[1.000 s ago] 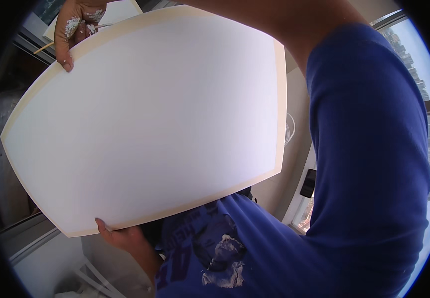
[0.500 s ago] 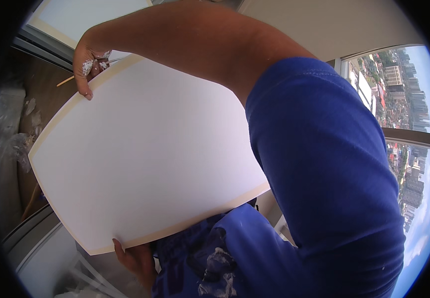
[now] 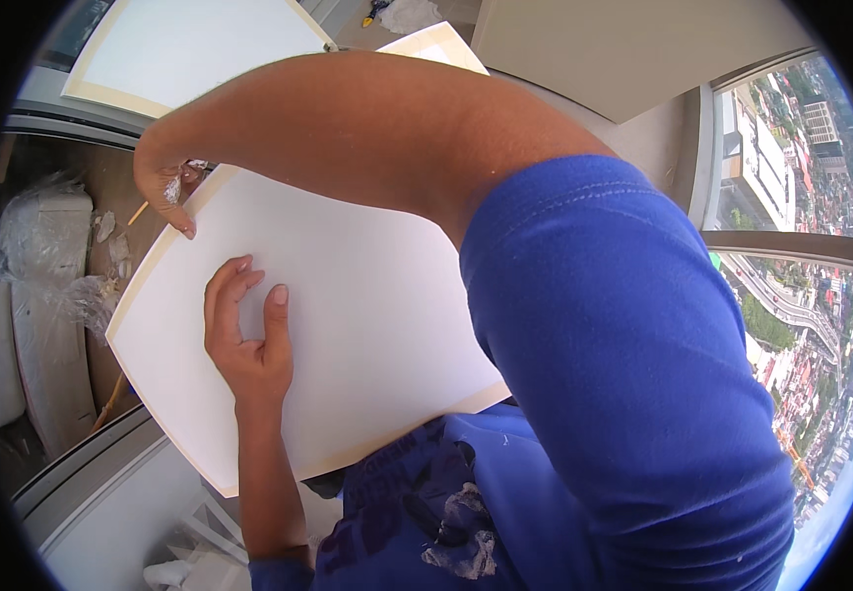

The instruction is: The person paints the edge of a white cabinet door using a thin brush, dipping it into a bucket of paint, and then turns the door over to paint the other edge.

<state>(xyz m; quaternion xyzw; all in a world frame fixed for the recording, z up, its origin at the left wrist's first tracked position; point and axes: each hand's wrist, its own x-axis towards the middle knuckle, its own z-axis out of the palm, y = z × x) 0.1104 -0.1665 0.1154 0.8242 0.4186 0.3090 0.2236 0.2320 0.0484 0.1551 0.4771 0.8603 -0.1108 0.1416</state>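
A large white panel with a cream border (image 3: 367, 325) is held tilted in front of my chest. My right hand (image 3: 165, 192), smeared with white flecks, reaches across on a blue-sleeved arm and pinches the panel's upper left edge. My left hand (image 3: 249, 340) comes up from below and lies palm down on the panel's white face, fingers slightly curled, thumb apart. A thin wooden stick (image 3: 138, 213) shows just beside my right hand. The panel's lower right part is hidden by my sleeve.
A second white panel with a cream border (image 3: 180, 49) lies beyond at the top left. Plastic-wrapped white furniture (image 3: 37, 266) stands at the left. A pale window frame (image 3: 101, 473) runs below it. A window on the right overlooks a city (image 3: 801, 246).
The panel has swung lower and away from the camera. My left hand has let go of its lower edge and now rests on its face. My right arm has stretched across.
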